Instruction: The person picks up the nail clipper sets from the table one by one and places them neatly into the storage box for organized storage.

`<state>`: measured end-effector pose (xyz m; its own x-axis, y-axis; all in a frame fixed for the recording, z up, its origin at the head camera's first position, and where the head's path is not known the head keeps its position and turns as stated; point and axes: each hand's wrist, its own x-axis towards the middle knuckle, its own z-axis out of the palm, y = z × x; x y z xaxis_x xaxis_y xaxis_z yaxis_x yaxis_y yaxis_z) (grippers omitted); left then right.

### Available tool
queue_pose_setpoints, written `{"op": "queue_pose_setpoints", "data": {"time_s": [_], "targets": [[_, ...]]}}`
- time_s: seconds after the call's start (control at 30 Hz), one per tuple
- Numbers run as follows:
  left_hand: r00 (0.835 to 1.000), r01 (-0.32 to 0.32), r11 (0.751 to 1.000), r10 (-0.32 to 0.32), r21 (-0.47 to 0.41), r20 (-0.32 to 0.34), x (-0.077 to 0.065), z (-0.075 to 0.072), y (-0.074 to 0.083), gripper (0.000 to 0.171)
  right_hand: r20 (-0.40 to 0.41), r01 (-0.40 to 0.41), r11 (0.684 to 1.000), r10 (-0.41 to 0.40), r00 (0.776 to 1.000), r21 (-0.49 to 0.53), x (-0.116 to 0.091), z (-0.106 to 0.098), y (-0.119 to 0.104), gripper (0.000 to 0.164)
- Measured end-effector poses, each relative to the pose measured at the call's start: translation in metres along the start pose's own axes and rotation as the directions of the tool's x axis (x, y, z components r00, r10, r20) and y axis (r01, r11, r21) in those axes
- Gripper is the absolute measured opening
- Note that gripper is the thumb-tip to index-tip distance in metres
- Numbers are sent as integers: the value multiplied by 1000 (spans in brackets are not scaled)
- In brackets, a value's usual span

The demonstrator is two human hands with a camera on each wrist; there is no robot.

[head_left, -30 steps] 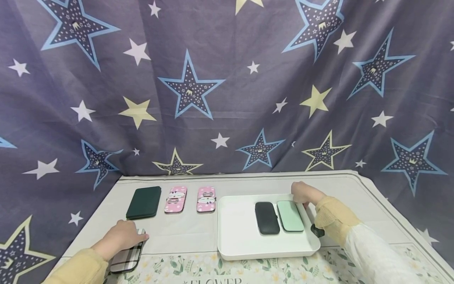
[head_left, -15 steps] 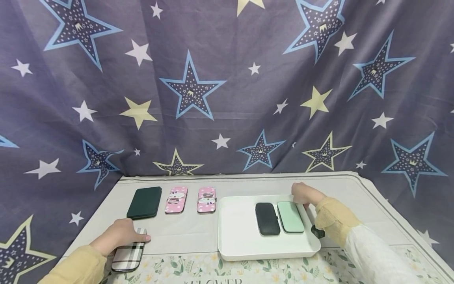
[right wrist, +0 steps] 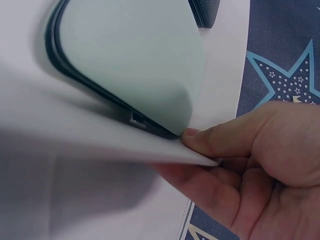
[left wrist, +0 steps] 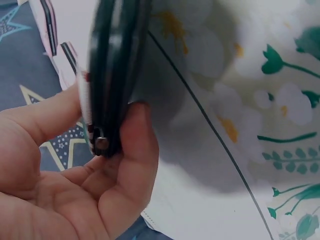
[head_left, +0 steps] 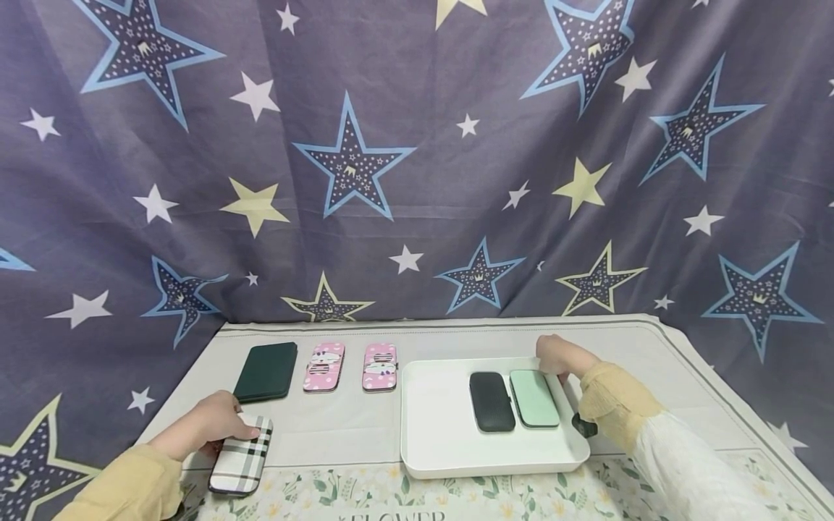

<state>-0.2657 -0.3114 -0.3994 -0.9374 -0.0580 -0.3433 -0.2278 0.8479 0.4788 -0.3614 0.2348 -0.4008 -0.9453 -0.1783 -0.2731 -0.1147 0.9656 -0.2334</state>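
My left hand [head_left: 211,423] grips a plaid case [head_left: 242,457] by its far left edge, thumb on top and fingers beneath. The left wrist view shows the case edge-on, its dark rim [left wrist: 112,75] and a small metal clasp [left wrist: 101,144] between thumb and fingers. At the far right corner of a white tray [head_left: 443,463], my right hand [head_left: 562,357] pinches the wall between thumb and fingers. A mint green case [head_left: 534,398] and a black case [head_left: 491,401] lie side by side in the tray's right half. The right thumb is close beside the mint case [right wrist: 135,55].
Behind the left hand lies a dark green case [head_left: 266,371]. Two pink cases with a cartoon print, one left [head_left: 323,367] and one right [head_left: 379,366], lie between it and the tray. A star-patterned curtain [head_left: 417,159] hangs behind the table.
The left hand has lifted and tilted the plaid case, drawing it slightly to the right, and more of its top shows. The right hand and tray have stayed put.
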Motion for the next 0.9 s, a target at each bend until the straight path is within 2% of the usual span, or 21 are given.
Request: {"op": "queue_pose_setpoints", "data": {"time_s": [0.23,0.4,0.6,0.77,0.9], "targets": [[998,43,994,-38,-105,43,2,-1,-7,31,7,-10,1000,10,1000,-3,1,0,0,15],[996,69,988,-59,-140,72,2,-1,-10,38,11,-12,1000,12,1000,-4,3,0,0,16],[995,71,983,-59,-166,80,1,-2,-8,45,9,-16,1000,16,1000,-17,3,0,-1,16],[994,67,975,-46,-211,102,1,-3,-5,39,11,-21,1000,21,1000,-7,2,0,-1,17],[992,63,967,-33,-247,124,1,-5,-2,28,6,-22,1000,22,1000,-9,1,0,-1,16]]}}
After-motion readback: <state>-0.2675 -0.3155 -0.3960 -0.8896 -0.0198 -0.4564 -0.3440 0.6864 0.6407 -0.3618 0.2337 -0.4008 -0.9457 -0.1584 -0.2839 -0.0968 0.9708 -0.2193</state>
